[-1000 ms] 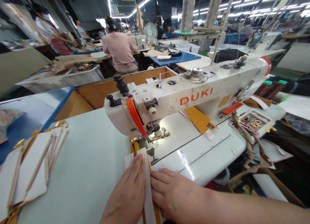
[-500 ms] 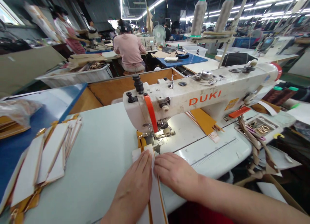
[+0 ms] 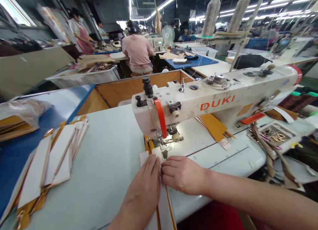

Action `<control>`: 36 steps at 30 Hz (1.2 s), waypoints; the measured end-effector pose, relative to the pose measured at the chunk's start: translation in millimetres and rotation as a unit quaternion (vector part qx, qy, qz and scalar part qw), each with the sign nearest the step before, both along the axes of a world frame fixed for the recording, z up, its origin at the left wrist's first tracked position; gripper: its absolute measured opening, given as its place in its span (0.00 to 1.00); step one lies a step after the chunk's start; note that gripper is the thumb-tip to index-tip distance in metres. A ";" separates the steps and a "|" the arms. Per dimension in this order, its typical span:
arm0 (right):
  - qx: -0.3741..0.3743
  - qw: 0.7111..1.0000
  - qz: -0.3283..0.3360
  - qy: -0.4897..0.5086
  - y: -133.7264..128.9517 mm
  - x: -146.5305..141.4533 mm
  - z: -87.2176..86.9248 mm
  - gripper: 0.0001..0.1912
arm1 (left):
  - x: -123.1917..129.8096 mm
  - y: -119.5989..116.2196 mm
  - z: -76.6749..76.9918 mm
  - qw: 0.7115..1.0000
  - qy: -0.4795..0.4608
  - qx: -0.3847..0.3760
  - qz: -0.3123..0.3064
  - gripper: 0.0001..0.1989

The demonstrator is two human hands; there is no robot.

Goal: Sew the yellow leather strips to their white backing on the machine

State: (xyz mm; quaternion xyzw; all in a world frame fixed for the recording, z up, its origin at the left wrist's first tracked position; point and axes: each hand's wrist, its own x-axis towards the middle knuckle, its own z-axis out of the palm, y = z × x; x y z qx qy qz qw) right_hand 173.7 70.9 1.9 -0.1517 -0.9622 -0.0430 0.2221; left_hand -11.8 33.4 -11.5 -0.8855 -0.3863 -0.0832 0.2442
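A long white strip with mustard-yellow edges (image 3: pixel 166 203) runs from the bottom of the view up to the presser foot (image 3: pixel 171 138) of the white sewing machine (image 3: pixel 184 97). My left hand (image 3: pixel 142 187) is closed on the strip from the left, its fingers held together along the top and the thumb hidden. Against the strip's right edge, my right hand (image 3: pixel 185 175) is closed with bent fingers, its fingertips close to the left ones. Both hands are just in front of the needle area. A mustard-yellow strap piece (image 3: pixel 149 144) shows beyond the strip's far end.
White and mustard strips with metal hardware (image 3: pixel 53 157) lie piled at the left. Mustard panels (image 3: pixel 213 125) lie under the machine arm. At the right stands a tray of metal buckles (image 3: pixel 278 135). Thread cones (image 3: pixel 211 18) rise behind. A co-worker in pink (image 3: pixel 137 51) sits ahead.
The whole scene has shifted slightly right in the view. Both hands keep nearly the same place on the strip, close to the presser foot.
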 end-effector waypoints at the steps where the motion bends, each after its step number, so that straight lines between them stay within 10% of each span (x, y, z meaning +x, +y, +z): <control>1: 0.000 1.000 -0.001 -0.003 2.7 1.3 -0.1 0.12 | 1.0 3.1 -0.7 1.000 -0.007 -0.009 0.004 0.21; 36: -0.030 0.999 -0.030 -0.016 32.2 9.8 -5.5 0.10 | 7.7 39.9 -1.2 0.994 -0.081 -0.070 0.007 0.21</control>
